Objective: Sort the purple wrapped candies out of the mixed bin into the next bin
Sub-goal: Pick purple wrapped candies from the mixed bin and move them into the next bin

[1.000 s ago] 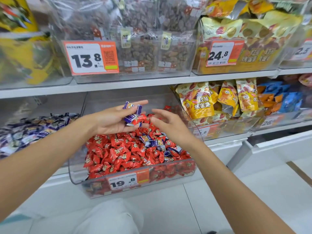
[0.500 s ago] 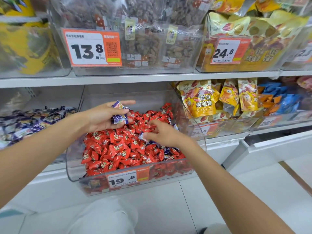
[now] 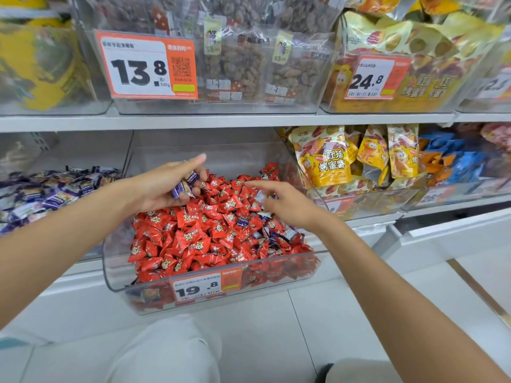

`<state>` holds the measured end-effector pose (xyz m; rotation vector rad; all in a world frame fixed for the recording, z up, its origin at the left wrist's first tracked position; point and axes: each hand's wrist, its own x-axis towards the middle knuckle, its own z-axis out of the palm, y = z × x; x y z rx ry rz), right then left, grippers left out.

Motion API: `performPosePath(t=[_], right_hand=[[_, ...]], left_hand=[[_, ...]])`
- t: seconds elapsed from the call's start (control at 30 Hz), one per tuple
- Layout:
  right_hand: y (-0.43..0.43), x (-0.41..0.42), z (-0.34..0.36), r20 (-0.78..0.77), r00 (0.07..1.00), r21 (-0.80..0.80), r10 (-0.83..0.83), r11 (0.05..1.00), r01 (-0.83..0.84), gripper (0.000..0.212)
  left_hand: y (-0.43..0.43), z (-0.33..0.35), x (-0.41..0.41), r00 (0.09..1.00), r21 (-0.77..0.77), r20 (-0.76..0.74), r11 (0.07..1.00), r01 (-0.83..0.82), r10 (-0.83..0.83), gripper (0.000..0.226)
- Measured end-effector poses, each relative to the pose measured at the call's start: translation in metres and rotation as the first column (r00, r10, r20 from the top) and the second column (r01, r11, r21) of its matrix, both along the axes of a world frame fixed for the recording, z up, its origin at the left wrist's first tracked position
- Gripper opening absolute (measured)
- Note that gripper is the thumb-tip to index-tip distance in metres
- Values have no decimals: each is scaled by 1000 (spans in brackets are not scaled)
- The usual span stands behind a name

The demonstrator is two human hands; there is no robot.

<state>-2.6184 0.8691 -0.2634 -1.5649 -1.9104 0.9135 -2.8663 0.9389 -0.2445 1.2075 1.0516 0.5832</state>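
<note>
Just the one view here: a wide-angle cam worn on the person's head, looking forward and down at store shelving from close up. It faces the shelves roughly square on, with the clear mixed bin (image 3: 116, 272) sitting centre frame. It's near enough to read the bin's price tag (image 3: 199, 290) and make out the purple candies (image 3: 184, 186) held in the left hand (image 3: 163, 186). Both forearms come in from the bottom corners, and the right hand (image 3: 290, 205) is a bit blurred over the bin. The upper shelf (image 3: 221, 121) runs across the top third. The downward tilt also catches the wearer's knee (image 3: 166, 352) and floor tiles (image 3: 276, 327) at the bottom edge.
</note>
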Motion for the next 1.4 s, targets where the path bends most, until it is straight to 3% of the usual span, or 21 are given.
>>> performPosePath(t=[0.1, 0.23, 0.33, 0.4, 0.47, 0.53, 0.63, 0.73, 0.9, 1.0, 1.13, 1.2, 1.33, 1.4], right_hand=[[-4, 16, 19, -69, 984, 30, -165, 985, 167, 20], [-7, 21, 24, -76, 980, -18, -184, 983, 183, 27], [9, 16, 0, 238, 959, 5, -156, 987, 159, 23], [23, 13, -21, 445, 887, -38, -125, 987, 159, 36], [33, 8, -39, 507, 859, -127, -79, 978, 165, 50], [41, 4, -48, 531, 845, -154, -60, 974, 166, 52], [48, 5, -43, 493, 868, -155, -64, 975, 161, 22], [46, 7, -31, 416, 907, -202, -66, 966, 163, 25], [30, 6, -11, 158, 985, -235, -67, 966, 103, 6], [19, 9, 5, 21, 987, -220, -157, 963, 158, 33], [10, 12, 14, -130, 969, -216, -211, 960, 180, 11], [9, 11, 16, -186, 961, -204, -204, 965, 165, 11], [8, 9, 20, -194, 955, -147, -223, 969, 196, 4], [10, 11, 16, -130, 969, -84, -212, 976, 202, 14]], left_hand=[[1, 0, 1, 1000, -1, 13, 1000, -18, 18, 45], [3, 0, 3, 1000, 57, 6, 998, 1, -1, 47], [7, -1, 3, 1000, 81, 23, 997, -11, 9, 47], [9, -3, 1, 1000, 108, -11, 994, -9, 11, 47], [11, -7, 0, 996, 151, -87, 988, 4, 9, 48], [13, -10, 0, 990, 180, -138, 984, 8, 18, 47], [13, -10, 0, 989, 196, -150, 980, 17, 12, 47], [12, -10, 1, 988, 210, -155, 977, 17, 16, 48], [12, -7, 0, 991, 192, -137, 981, 14, 13, 49], [11, -6, 0, 990, 196, -138, 980, 14, 14, 48], [9, -5, 1, 991, 200, -132, 980, 3, 23, 48], [8, -5, 1, 991, 203, -131, 979, -3, 30, 49], [8, -5, 0, 991, 206, -133, 979, 7, 21, 49], [9, -5, 0, 991, 204, -133, 979, 5, 23, 49]])
